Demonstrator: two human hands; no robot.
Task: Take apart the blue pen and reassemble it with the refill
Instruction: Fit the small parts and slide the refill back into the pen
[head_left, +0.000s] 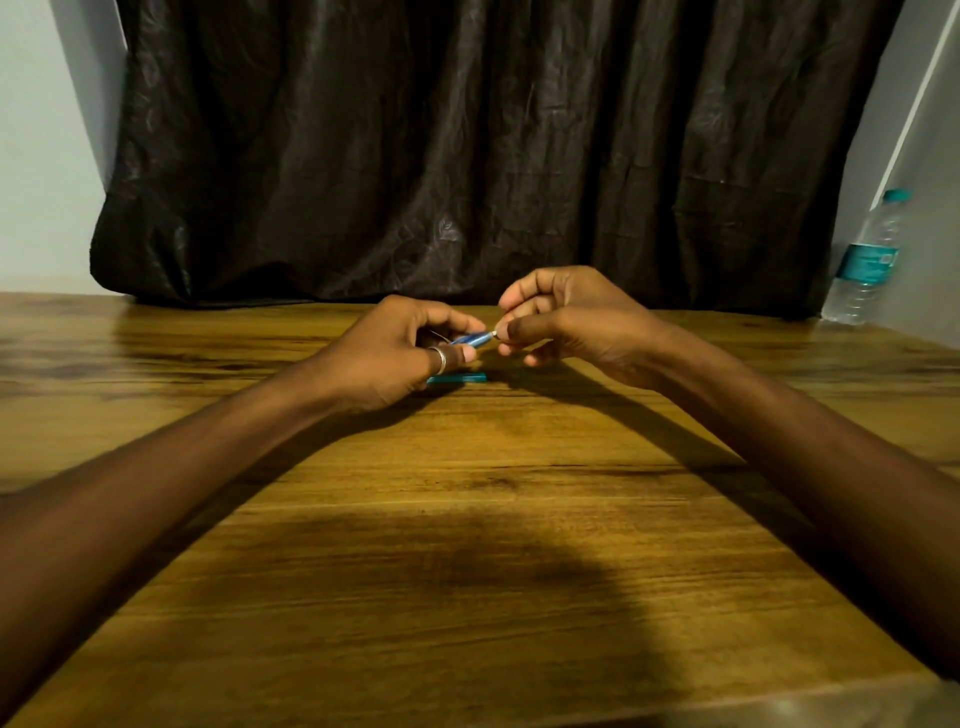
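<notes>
Above the far middle of the brown wood-grain table (467, 519), a little short of its back edge, we hold the slim blue plastic pen barrel (471, 339) between both hands, clear of the surface. Our left hand (400, 353), with a silver ring on the thumb, has its fingers closed around the barrel's left part, thumb pressed under and index finger curled over. Our right hand (561, 322) meets the barrel's other end, thumb and forefinger pinched together on the small silvery tip (494, 334) (too small for us to say whether it is the nib cone or the refill's point).

What the next move turns on is the barrel's long axis: it runs nearly level from left to right, roughly parallel to the table's back edge, with the metal tip pointing toward our right fingers. So the right hand is the one at the working end, and any twist or pull should, we judge, go straight along that line while the left hand only steadies.

On the table just below our left hand lies a flat teal piece (460, 378), likely a part of the pen, though we cannot tell which. A clear plastic water bottle with a teal cap and label (865, 260) stands at the far right corner, well apart, before the dark curtain (467, 156).
</notes>
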